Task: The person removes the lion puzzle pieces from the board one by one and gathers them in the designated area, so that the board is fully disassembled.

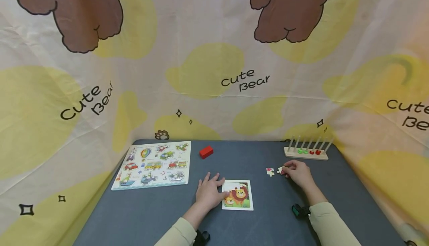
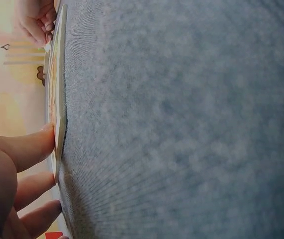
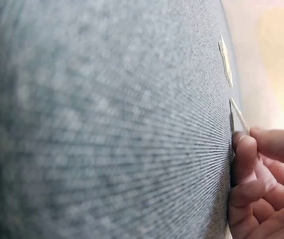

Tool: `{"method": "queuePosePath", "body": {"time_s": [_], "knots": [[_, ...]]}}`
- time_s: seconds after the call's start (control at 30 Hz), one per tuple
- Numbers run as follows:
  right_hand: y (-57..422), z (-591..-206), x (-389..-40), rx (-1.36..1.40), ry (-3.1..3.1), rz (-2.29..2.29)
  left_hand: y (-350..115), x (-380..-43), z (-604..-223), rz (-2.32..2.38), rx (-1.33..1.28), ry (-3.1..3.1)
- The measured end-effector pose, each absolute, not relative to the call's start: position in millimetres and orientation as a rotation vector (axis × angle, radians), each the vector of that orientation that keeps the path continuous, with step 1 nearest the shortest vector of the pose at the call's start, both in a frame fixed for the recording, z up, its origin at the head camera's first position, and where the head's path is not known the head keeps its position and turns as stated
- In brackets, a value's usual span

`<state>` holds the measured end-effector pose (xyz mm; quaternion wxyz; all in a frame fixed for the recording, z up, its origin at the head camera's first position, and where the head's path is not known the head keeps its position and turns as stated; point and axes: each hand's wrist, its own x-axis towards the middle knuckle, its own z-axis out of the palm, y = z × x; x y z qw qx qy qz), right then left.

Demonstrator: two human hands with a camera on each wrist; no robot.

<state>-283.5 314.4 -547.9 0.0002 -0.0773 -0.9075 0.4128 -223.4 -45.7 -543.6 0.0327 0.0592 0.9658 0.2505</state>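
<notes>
A white-framed lion jigsaw puzzle (image 1: 248, 194) lies in front of me. My left hand (image 1: 208, 193) rests at its left side, fingers spread, with the thumb on the frame's edge. In the left wrist view the fingertips touch the rim of the puzzle board (image 2: 60, 94). To the right, my right hand (image 1: 299, 173) pinches a small jigsaw piece (image 1: 280, 170) between thumb and fingers. That piece (image 3: 239, 115) is tilted, one end near the tabletop, in the right wrist view. Just left of it a second jigsaw piece (image 1: 270, 172) lies on the table.
A vehicle picture board (image 1: 154, 175) lies at the back left, with a red block (image 1: 206, 152) beside it. At the back right stands a wooden peg counter (image 1: 306, 153) with green and red beads. A printed cloth (image 1: 204, 119) hangs behind the dark table (image 1: 151, 208).
</notes>
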Motion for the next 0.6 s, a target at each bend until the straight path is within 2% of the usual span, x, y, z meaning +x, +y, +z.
{"method": "queuePosePath", "body": {"time_s": [0.3,0.6], "knots": [[312.6,-543.8,-280.8,-0.181,-2.866,1.012,-46.0,-223.0,-543.6,0.782,0.195,2.982],[312.2,-546.4,-277.1,-0.142,-2.859,0.951,-45.6,-222.4,-542.8,0.762,0.185,2.976]]}}
